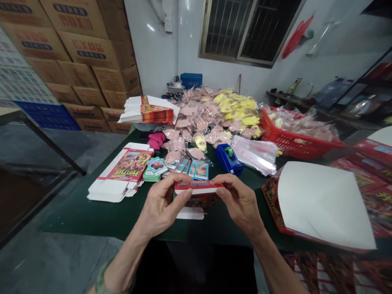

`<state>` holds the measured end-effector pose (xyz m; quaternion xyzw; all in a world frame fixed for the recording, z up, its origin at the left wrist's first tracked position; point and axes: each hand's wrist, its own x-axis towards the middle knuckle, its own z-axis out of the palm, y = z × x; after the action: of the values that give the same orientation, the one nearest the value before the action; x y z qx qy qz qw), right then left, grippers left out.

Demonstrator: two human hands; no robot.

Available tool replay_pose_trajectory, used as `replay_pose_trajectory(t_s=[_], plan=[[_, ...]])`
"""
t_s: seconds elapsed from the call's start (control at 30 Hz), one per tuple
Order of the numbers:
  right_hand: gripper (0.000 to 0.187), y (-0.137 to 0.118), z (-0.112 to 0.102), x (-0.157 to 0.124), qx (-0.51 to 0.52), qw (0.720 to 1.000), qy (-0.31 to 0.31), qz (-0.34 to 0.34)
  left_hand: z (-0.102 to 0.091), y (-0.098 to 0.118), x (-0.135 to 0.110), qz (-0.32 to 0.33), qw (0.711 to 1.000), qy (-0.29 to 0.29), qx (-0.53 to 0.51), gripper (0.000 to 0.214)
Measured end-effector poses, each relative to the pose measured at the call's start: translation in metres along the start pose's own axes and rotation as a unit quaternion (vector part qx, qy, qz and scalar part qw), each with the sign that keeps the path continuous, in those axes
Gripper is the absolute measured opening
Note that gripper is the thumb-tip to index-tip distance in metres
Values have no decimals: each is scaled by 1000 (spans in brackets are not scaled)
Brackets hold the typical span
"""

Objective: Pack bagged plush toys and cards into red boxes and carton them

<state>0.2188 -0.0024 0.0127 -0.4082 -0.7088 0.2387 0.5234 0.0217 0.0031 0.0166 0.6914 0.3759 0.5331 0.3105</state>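
Observation:
My left hand and my right hand pinch the two ends of a small red printed cardboard box above the green table top. A white flap hangs below the box. Just beyond my left hand lie printed cards and blister-style packets. A stack of flat printed box blanks lies to the left. Another printed stack sits farther back. Bagged pink and yellow items form a large heap beyond my hands.
A blue tape dispenser stands beside clear plastic bags. A red basket holds bagged items. Printed sheets with a large white board lie at the right. Stacked cardboard cartons line the left wall.

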Motion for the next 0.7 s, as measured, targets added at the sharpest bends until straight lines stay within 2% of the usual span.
replay_pose_trajectory(t_s=[0.07, 0.2, 0.47, 0.6, 0.7], plan=[[9, -4, -1, 1, -23, 1000, -7, 1, -3, 1, 3, 15, 1000, -11, 23, 12], [11, -5, 0, -1, -37, 999, 4, -30, 0, -3, 2, 87, 996, 7, 31, 12], [22, 14, 11, -15, -30, 994, 76, -75, 5, -17, -7, 199, 975, -2, 97, 25], [24, 24, 25, -22, -55, 984, 115, -125, 13, -29, -9, 249, 960, 52, 116, 28], [24, 27, 37, -26, -76, 977, 142, -142, 17, -37, -7, 243, 959, 79, 122, 30]])
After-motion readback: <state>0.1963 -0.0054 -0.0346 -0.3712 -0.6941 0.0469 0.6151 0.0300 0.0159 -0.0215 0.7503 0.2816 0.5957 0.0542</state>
